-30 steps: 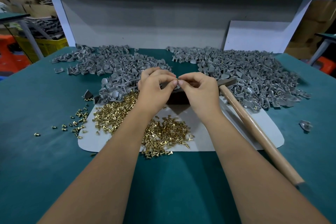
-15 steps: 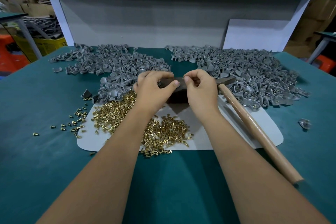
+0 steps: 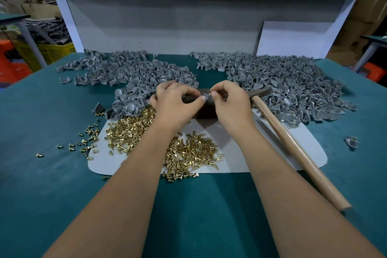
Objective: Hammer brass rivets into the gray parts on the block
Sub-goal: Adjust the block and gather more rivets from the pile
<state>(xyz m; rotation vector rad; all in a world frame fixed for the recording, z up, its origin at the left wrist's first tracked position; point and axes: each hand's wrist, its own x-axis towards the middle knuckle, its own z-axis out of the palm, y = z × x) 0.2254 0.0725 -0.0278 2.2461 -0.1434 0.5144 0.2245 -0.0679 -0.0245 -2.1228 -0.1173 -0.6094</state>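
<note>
Both hands [image 3: 176,104] hide the block [image 3: 206,111] (rivet barely visible)

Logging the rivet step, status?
Left hand pinches gray part on block. Right hand pinches rivet at it. Hammer lies untouched, nothing blocking.

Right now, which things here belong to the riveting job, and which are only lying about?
Job: left hand, right hand, gray part, block, brass rivets, hammer.
Lying about: yellow crate, white board.
</note>
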